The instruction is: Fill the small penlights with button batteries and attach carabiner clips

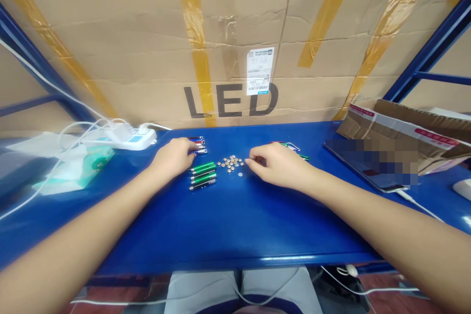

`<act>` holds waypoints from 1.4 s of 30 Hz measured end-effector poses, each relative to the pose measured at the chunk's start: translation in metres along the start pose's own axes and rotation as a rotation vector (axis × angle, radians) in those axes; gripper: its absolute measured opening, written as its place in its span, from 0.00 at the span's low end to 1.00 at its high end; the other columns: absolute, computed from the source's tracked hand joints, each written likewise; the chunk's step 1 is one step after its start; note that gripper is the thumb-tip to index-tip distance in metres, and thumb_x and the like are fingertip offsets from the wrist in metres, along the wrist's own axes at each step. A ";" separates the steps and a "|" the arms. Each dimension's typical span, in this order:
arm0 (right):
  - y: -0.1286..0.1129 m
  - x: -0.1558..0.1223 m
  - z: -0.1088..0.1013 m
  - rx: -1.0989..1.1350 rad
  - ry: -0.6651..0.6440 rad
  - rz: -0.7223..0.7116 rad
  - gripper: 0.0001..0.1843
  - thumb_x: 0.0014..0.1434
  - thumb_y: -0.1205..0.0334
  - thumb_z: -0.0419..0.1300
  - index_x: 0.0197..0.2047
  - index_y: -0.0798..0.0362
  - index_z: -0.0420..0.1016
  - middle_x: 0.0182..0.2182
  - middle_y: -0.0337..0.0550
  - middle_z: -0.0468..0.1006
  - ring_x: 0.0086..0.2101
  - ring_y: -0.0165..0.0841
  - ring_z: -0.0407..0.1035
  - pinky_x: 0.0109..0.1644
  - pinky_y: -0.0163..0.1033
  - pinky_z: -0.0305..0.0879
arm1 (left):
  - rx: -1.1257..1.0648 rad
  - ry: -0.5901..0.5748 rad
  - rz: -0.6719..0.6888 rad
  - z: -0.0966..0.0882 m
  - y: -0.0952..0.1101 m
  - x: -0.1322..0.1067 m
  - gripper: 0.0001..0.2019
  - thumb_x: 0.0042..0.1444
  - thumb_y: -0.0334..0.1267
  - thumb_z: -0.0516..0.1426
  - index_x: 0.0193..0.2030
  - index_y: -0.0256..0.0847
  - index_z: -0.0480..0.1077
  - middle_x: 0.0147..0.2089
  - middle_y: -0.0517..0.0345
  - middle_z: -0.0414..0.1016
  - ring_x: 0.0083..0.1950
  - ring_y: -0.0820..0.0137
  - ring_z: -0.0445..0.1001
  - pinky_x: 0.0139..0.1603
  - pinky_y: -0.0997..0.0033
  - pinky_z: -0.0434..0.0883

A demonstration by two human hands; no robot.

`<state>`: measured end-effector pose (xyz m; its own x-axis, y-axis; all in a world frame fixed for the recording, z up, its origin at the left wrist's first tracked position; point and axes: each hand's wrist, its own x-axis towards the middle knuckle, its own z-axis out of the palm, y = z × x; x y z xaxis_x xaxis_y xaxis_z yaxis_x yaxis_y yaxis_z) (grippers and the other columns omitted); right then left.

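My left hand [175, 156] is at a group of slim metal tubes [200, 151] with silver ends, its thumb and forefinger closed at the end of one of them. Nearer me lies a row of green and black tubes [203, 175], like small penlights, side by side. Small round button cells [231, 162] are scattered between my two hands. My right hand [274, 163] is just right of the cells, its fingers curled and thumb near forefinger. Whatever they may pinch is too small to make out. Green and red pieces with a metal clip [292, 146] lie partly hidden behind it.
A large taped carton [147, 59] walls off the back of the blue table [228, 225]. At left are a white power strip [138, 138], cables and a tissue pack [77, 171]. A tablet [368, 164] leans by an opened cardboard box [401, 132] at right.
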<state>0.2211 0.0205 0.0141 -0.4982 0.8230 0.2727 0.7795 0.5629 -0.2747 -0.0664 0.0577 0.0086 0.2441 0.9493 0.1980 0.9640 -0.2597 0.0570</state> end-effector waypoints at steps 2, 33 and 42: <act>0.004 0.001 0.002 -0.003 -0.019 0.007 0.12 0.62 0.63 0.57 0.27 0.52 0.71 0.27 0.43 0.78 0.27 0.33 0.67 0.32 0.38 0.54 | 0.012 0.004 -0.024 -0.001 -0.002 0.001 0.17 0.56 0.37 0.56 0.49 0.48 0.81 0.52 0.50 0.81 0.53 0.52 0.78 0.54 0.57 0.73; 0.014 0.006 0.021 0.117 -0.036 -0.155 0.06 0.61 0.72 0.58 0.39 0.55 0.77 0.38 0.46 0.80 0.37 0.34 0.72 0.44 0.39 0.64 | -0.423 -0.053 0.079 -0.005 0.025 -0.009 0.12 0.54 0.42 0.60 0.41 0.42 0.81 0.38 0.54 0.84 0.36 0.65 0.78 0.40 0.67 0.74; 0.012 0.006 0.021 0.130 -0.051 -0.126 0.05 0.61 0.71 0.60 0.39 0.55 0.76 0.38 0.46 0.80 0.35 0.33 0.71 0.41 0.38 0.64 | -0.375 -0.156 0.018 -0.014 0.025 -0.008 0.13 0.51 0.42 0.60 0.41 0.42 0.82 0.38 0.55 0.84 0.35 0.65 0.77 0.39 0.67 0.73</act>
<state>0.2195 0.0344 -0.0070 -0.6101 0.7464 0.2659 0.6559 0.6640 -0.3591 -0.0461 0.0415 0.0217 0.3015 0.9520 0.0532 0.8613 -0.2959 0.4131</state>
